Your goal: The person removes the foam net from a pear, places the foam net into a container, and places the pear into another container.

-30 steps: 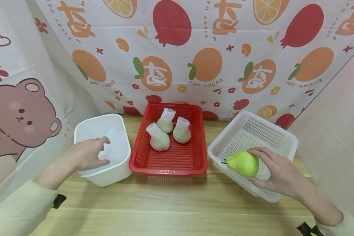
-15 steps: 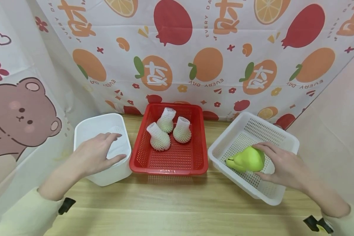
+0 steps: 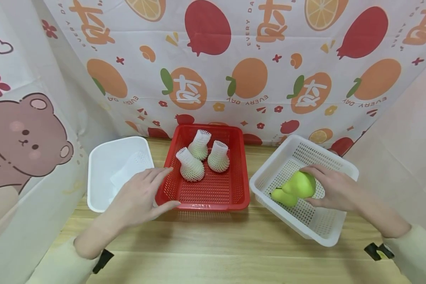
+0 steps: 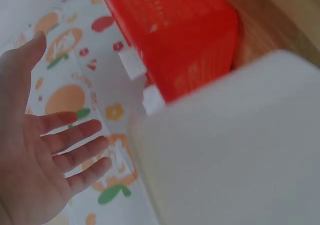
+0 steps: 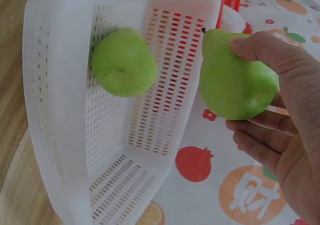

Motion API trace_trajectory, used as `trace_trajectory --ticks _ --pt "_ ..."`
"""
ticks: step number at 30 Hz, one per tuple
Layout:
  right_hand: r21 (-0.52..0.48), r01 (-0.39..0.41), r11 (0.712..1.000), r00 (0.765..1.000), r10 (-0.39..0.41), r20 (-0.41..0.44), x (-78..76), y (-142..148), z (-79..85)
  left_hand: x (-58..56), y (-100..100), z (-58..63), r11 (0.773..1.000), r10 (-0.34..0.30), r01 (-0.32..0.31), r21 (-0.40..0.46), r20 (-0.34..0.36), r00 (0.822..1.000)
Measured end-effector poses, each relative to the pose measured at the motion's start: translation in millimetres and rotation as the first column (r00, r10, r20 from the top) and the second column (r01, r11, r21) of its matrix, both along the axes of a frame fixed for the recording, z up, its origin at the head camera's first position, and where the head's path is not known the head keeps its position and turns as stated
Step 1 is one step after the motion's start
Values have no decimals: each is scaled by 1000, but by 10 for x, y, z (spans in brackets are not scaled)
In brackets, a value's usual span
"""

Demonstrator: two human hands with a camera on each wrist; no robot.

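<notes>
A pear (image 3: 303,184) is clamped in the right grip (image 3: 330,187), over another bare pear (image 3: 285,198) in the white basket (image 3: 312,152). The left grip (image 3: 142,195) is spread apart, unfilled. Between them, three netted fruits (image 3: 192,167) are already set in the red basket (image 3: 213,206); seemingly, two are left.

Wood-grain worktop (image 3: 213,252), fruit-printed cloth (image 3: 220,75) along far edge; bear-printed cloth (image 3: 25,130) by left edge, pale surface (image 3: 408,157) by right edge.
</notes>
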State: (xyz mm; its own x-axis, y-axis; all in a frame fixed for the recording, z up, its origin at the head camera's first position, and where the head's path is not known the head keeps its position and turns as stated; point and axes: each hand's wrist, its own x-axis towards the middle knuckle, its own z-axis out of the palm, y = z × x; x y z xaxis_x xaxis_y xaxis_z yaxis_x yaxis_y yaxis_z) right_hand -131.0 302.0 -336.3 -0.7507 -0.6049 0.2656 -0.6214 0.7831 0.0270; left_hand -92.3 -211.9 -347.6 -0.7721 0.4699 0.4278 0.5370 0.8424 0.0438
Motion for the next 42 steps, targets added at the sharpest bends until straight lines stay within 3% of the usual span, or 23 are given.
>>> trace_trajectory --ticks 8,15,24,42 --pt "50 27 998 992 -33 121 -207 -29 -40 83 200 -195 1000 -12 12 -25 18 1000" --pt "68 30 997 986 -40 162 -392 -43 -131 141 281 -345 998 -20 22 -62 40 999" --pt "98 25 995 980 -44 196 -605 -104 -243 179 351 -522 996 -21 21 -88 9 1000" --pt "123 87 989 955 -117 273 -877 -65 -499 221 359 -589 997 -27 28 -70 5 1000"
